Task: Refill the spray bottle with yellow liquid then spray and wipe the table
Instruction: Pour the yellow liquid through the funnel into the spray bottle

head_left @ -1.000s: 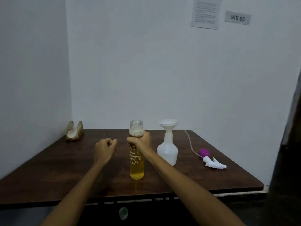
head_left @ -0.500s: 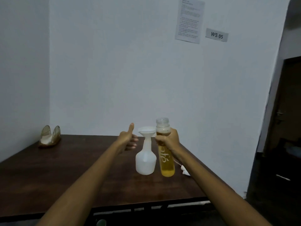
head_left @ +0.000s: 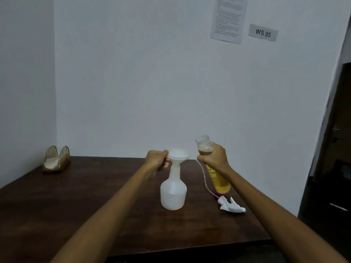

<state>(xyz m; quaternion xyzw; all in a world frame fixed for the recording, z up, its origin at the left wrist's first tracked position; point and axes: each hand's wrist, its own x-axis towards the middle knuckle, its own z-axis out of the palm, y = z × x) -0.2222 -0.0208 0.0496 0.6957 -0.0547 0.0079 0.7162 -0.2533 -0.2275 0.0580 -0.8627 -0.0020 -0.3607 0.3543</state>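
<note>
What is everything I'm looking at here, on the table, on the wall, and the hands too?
spray bottle: one, translucent white, standing mid-table, head removed.
funnel: one, white, seated in the spray bottle's neck.
bottle of yellow liquid: one, clear, uncapped, lifted and tilted right of the funnel.
spray head: one, white with purple collar and thin tube, lying on the table at right.
napkin holder: one, gold wire, holding white napkins, far left corner.
table: one, dark brown wood.
printed sheet: one, white, on the wall.
WS 05 label: one, grey, beside the sheet.
left hand: one, holding the funnel's rim.
right hand: one, gripping the yellow bottle's upper part.
</note>
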